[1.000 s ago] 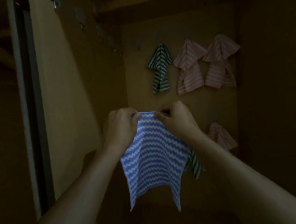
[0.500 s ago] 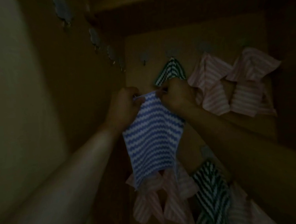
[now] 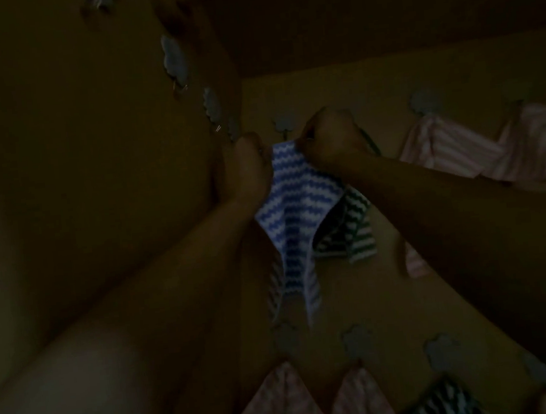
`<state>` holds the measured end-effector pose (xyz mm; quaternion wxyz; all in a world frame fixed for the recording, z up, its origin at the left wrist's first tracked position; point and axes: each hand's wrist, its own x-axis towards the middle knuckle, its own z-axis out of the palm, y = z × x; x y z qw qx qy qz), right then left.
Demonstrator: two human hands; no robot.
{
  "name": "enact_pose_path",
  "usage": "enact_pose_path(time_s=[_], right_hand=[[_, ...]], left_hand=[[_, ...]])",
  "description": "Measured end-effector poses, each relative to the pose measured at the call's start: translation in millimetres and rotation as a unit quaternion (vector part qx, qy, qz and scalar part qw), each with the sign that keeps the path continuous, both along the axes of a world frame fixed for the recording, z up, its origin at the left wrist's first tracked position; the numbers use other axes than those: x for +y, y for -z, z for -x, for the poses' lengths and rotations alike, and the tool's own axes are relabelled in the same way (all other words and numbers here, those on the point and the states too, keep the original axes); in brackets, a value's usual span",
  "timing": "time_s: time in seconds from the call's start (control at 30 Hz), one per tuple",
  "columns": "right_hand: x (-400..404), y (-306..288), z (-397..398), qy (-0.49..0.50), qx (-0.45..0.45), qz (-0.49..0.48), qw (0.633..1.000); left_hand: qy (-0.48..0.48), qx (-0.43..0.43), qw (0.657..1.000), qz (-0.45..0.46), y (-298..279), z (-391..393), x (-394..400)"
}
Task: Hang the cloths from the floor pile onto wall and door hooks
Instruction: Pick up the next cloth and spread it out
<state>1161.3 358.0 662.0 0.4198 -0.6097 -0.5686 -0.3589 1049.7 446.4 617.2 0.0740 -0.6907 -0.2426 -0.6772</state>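
A blue and white zigzag cloth (image 3: 293,205) hangs from both my hands. My left hand (image 3: 249,167) pinches its top left edge, my right hand (image 3: 332,144) its top right edge. The top edge is held up against a grey cloud-shaped hook (image 3: 285,124) on the far wall, in the corner. A green striped cloth (image 3: 354,229) hangs right behind it. Whether the blue cloth is caught on the hook is hidden by my fingers.
Two pink striped cloths (image 3: 450,153) hang on the upper hook row to the right. A lower row carries pink cloths (image 3: 284,409) and a green one (image 3: 447,403). Empty cloud hooks (image 3: 174,57) line the left wall. The place is very dark.
Both hands have lifted the blue cloth from waist height up to the corner hook. The view has tilted upward and closer to the wall.
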Motion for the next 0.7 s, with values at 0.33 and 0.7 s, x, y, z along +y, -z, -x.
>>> enact_pose_path(time_s=[0.33, 0.7], right_hand=[[52.6, -50.4, -21.1, 0.103, -0.025, -0.036, 0.994], [62.1, -62.9, -20.7, 0.133, 0.016, 0.051, 0.99]], left_hand=[[-0.055, -0.04, 0.998, -0.015, -50.4, -37.2, 40.8], [-0.072, -0.031, 0.997, 0.009, -68.9, -50.5, 56.4]])
